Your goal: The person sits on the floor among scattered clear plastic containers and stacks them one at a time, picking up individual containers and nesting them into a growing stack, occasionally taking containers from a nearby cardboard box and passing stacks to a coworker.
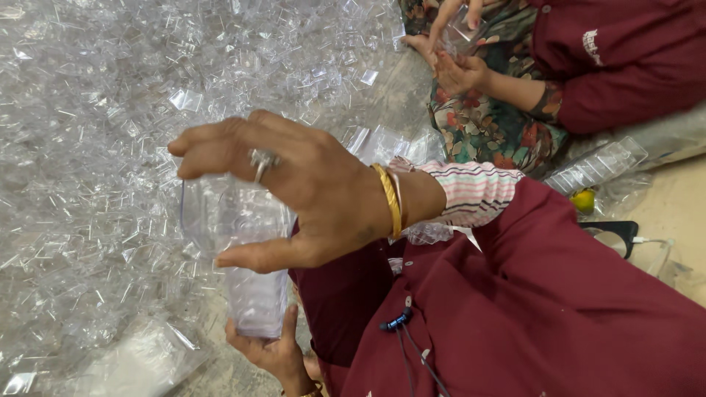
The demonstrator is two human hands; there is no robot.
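Observation:
My right hand (294,191), with a ring and a gold bangle, reaches in from the right and closes its fingers and thumb over the upper end of a stack of clear plastic pieces (246,250). My left hand (272,351) cups the lower end of the same stack from below. The stack hangs over a big heap of loose clear plastic pieces (110,147) that fills the left side of the view.
Another person in a maroon and floral garment sits at the top right, their hands (452,51) on a clear piece. A clear plastic tray (597,165), a small yellow object (583,200) and a black device (616,231) lie at right. A plastic bag (140,360) lies bottom left.

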